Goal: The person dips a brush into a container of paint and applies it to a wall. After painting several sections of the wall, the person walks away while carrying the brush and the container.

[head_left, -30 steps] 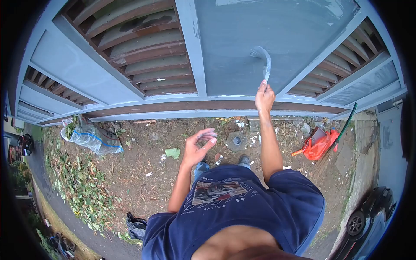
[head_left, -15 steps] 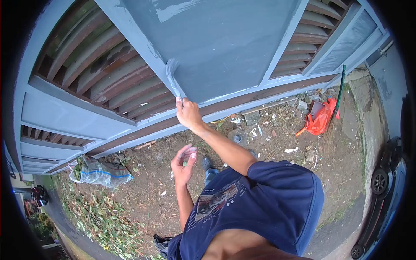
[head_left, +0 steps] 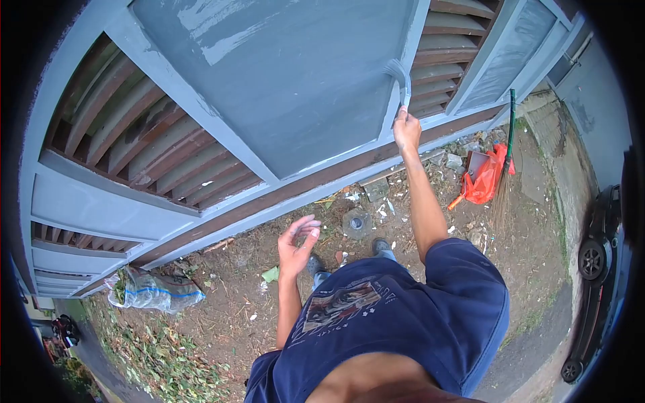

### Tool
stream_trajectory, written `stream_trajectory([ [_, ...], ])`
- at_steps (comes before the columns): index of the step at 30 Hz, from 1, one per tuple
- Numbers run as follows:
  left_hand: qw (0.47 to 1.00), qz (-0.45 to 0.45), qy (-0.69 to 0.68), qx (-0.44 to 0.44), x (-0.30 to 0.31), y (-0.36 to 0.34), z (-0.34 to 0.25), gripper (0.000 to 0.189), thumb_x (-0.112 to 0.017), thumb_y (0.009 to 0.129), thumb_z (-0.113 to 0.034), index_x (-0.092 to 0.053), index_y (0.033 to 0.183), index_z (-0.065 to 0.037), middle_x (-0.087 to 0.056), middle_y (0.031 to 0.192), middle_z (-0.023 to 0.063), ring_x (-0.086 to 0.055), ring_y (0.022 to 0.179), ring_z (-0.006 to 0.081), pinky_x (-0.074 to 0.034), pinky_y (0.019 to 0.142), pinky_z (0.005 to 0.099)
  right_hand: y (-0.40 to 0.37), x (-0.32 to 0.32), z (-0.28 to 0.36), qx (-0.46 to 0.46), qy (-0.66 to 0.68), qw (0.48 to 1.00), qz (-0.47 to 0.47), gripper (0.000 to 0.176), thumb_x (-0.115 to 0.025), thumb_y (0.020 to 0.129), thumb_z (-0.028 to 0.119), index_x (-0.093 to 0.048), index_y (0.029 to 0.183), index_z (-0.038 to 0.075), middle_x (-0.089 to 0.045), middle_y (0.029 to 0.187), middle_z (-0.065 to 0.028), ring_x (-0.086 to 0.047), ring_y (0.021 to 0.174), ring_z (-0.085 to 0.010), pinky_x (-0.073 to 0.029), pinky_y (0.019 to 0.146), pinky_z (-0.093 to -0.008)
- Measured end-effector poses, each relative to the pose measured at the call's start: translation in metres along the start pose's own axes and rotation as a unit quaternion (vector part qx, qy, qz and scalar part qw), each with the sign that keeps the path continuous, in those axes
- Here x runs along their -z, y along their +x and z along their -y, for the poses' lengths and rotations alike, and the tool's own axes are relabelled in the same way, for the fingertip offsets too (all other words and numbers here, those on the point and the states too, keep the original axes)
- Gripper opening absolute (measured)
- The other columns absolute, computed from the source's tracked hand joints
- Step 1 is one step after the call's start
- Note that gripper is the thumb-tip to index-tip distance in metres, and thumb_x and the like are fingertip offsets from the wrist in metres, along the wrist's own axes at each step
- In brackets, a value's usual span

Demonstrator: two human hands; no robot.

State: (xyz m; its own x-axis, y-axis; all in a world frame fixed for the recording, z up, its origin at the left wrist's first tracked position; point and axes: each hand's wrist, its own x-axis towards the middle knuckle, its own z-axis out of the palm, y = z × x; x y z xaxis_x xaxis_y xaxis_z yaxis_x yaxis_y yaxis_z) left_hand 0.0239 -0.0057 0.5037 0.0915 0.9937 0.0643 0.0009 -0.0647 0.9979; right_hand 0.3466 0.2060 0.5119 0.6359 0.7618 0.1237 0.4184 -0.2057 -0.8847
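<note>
My right hand (head_left: 407, 131) is closed around the handle of a paintbrush (head_left: 404, 84). Its bristles, coated in grey-blue paint, are bent against the right edge of a large grey-blue panel (head_left: 295, 87), beside the upright frame strip. Lighter streaks of paint mark the panel's upper part. My left hand (head_left: 296, 246) hangs in front of my body, over the ground, with fingers loosely curved, apart from the thumb and holding nothing. Paint smudges show on its fingertips.
Brown louvre slats (head_left: 148, 134) flank the panel. On the littered dirt stand a clear plastic container (head_left: 357, 224), a red plastic bag (head_left: 485, 178) and a broom (head_left: 508, 148) at right. A filled plastic sack (head_left: 158, 291) lies at left. A dark car (head_left: 594, 269) is at far right.
My right hand has carried the paintbrush rightward from the panel's left edge to its right edge. My left hand has shifted slightly, and the whole view has moved.
</note>
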Motion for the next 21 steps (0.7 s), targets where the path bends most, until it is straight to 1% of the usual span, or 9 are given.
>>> stream_trajectory([
  [3,1.000,0.001,-0.007,0.009,-0.006,0.001,0.002,0.033,-0.068,0.086,-0.006,-0.060,0.118,-0.001,-0.069,0.101,0.0106,-0.063,0.090,0.0136,-0.050,0.083,0.0289,-0.026,-0.022,0.006,0.010,-0.005,1.000,0.022,0.052,-0.040,0.097,0.037,-0.063,0.078,-0.006,-0.061,0.072,-0.0301,-0.061,0.080,-0.0484,-0.046,0.074,-0.0528],
  [4,1.000,0.004,-0.012,0.010,-0.006,0.000,0.003,0.034,-0.068,0.086,-0.006,-0.060,0.118,-0.001,-0.069,0.101,0.0106,-0.063,0.089,0.0135,-0.050,0.083,0.0290,-0.045,-0.039,0.011,0.035,-0.009,0.998,0.049,0.052,-0.040,0.097,0.036,-0.063,0.077,-0.006,-0.062,0.071,-0.0297,-0.061,0.079,-0.0484,-0.046,0.074,-0.0533],
  [6,1.000,0.004,-0.016,0.012,-0.007,-0.001,0.004,0.034,-0.068,0.085,-0.006,-0.060,0.118,-0.001,-0.069,0.101,0.0106,-0.063,0.089,0.0133,-0.050,0.083,0.0291,-0.096,-0.069,0.045,0.083,0.017,0.990,0.110,0.050,-0.041,0.097,0.033,-0.061,0.073,-0.006,-0.061,0.069,-0.0294,-0.060,0.074,-0.0495,-0.047,0.070,-0.0546],
  [8,1.000,0.002,0.003,0.017,-0.005,-0.005,0.000,0.034,-0.068,0.085,-0.006,-0.060,0.118,0.000,-0.069,0.102,0.0110,-0.063,0.089,0.0134,-0.051,0.082,0.0293,-0.147,-0.093,0.078,0.112,0.070,0.972,0.197,0.047,-0.042,0.098,0.031,-0.060,0.076,-0.007,-0.059,0.065,-0.0300,-0.059,0.069,-0.0505,-0.047,0.065,-0.0544],
  [11,0.999,-0.010,-0.014,0.034,0.003,-0.007,0.000,0.035,-0.067,0.088,-0.010,-0.059,0.120,0.000,-0.068,0.104,0.0111,-0.064,0.095,0.0169,-0.050,0.082,0.0299,-0.204,-0.113,0.110,0.181,0.083,0.925,0.324,0.048,-0.043,0.097,0.032,-0.060,0.079,-0.009,-0.060,0.070,-0.0326,-0.059,0.073,-0.0520,-0.048,0.071,-0.0548],
  [13,0.999,-0.015,-0.015,0.032,0.006,-0.005,0.000,0.034,-0.066,0.088,-0.009,-0.059,0.120,0.000,-0.068,0.104,0.0112,-0.064,0.094,0.0168,-0.050,0.082,0.0298,-0.208,-0.113,0.119,0.168,0.079,0.916,0.356,0.048,-0.043,0.097,0.033,-0.061,0.080,-0.008,-0.059,0.070,-0.0329,-0.060,0.075,-0.0516,-0.047,0.073,-0.0551],
  [15,0.999,-0.022,-0.015,0.027,0.010,-0.002,0.000,0.034,-0.066,0.088,-0.009,-0.059,0.120,0.001,-0.068,0.103,0.0113,-0.064,0.094,0.0167,-0.050,0.083,0.0297,-0.186,-0.109,0.103,0.149,0.072,0.931,0.326,0.048,-0.043,0.097,0.034,-0.061,0.078,-0.007,-0.059,0.069,-0.0320,-0.060,0.074,-0.0509,-0.047,0.072,-0.0548],
  [17,0.999,-0.020,-0.034,0.026,0.009,0.002,0.001,0.034,-0.066,0.088,-0.008,-0.059,0.119,0.001,-0.068,0.103,0.0115,-0.064,0.094,0.0167,-0.049,0.085,0.0299,-0.139,-0.080,0.086,0.093,0.074,0.958,0.261,0.050,-0.044,0.097,0.037,-0.059,0.072,-0.004,-0.059,0.063,-0.0265,-0.060,0.067,-0.0467,-0.046,0.064,-0.0517],
  [21,1.000,0.004,-0.015,0.004,0.003,0.014,0.003,0.034,-0.068,0.086,-0.007,-0.060,0.118,-0.001,-0.068,0.102,0.0106,-0.063,0.089,0.0138,-0.051,0.082,0.0290,-0.043,-0.011,0.044,0.070,0.038,0.995,0.060,0.054,-0.042,0.097,0.040,-0.060,0.072,-0.004,-0.060,0.061,-0.0214,-0.063,0.065,-0.0385,-0.046,0.063,-0.0468],
])
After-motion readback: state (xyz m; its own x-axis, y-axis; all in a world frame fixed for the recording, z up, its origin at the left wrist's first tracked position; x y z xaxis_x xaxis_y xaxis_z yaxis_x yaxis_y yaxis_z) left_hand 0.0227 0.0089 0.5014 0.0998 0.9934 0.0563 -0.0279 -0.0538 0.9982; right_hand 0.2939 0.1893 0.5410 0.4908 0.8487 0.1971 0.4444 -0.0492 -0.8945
